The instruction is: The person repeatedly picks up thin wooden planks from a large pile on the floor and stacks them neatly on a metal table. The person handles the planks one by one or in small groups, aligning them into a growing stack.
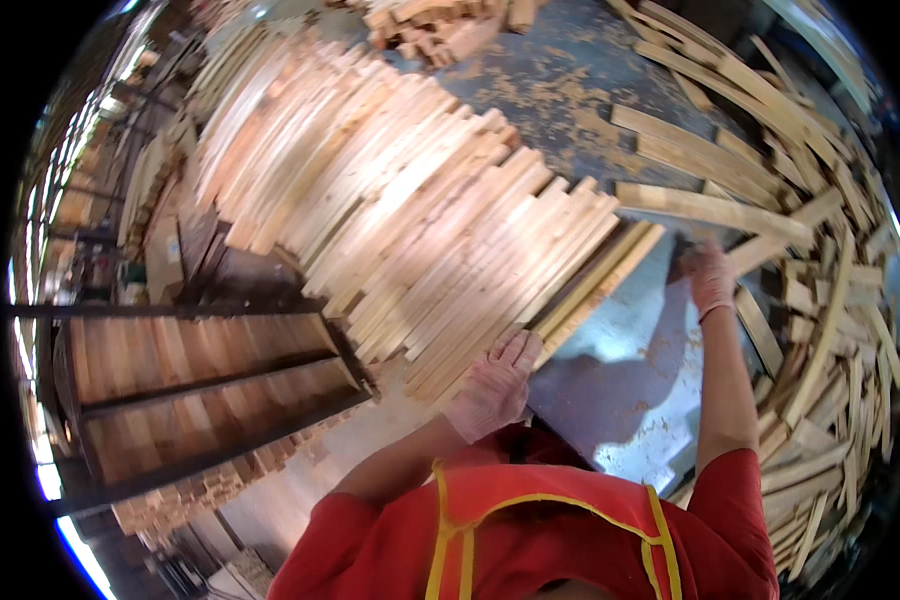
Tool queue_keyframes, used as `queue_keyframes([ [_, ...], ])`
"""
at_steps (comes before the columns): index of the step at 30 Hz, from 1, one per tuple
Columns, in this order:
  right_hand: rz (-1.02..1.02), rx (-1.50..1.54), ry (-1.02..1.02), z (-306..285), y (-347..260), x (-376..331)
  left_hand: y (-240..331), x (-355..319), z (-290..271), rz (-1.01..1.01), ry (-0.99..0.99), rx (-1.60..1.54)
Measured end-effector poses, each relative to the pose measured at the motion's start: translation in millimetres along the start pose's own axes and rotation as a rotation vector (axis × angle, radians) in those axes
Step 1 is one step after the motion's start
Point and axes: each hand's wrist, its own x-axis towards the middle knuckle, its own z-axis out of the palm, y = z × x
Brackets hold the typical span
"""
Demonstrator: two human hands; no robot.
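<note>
Head view: pale wooden strips (440, 230) side by side, far left to middle.
Narrow, uneven-ended, dark along the right edge; touched at the near end by left hand (492, 388), fingers together; impossible to tell if clamped there, or in blurred right hand (708, 277) near a loose board (715, 211).

The person (370, 550) wears a red shirt (320, 540) with plain short sleeves (735, 500) and, over it, a red apron (570, 482) edged in yellow trim (662, 520). Thin, pinkish-white gloves (712, 280) cover both hands (495, 385) and end at the wrists (716, 318).
</note>
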Motion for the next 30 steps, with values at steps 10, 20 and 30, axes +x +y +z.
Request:
queue_keyframes([
  [10,-0.031,0.296,0.19,-16.2,-65.9,86.7,-192.9,24.8,-101.8,-0.501,-0.124,0.277],
  [20,0.321,-0.579,0.154,94.0,109.7,-233.0,-357.1,52.7,-167.0,-0.509,0.074,0.215],
  [30,0.23,-0.676,-0.013,205.1,149.4,-248.4,-398.6,-38.3,-131.5,-0.685,0.693,0.225],
])
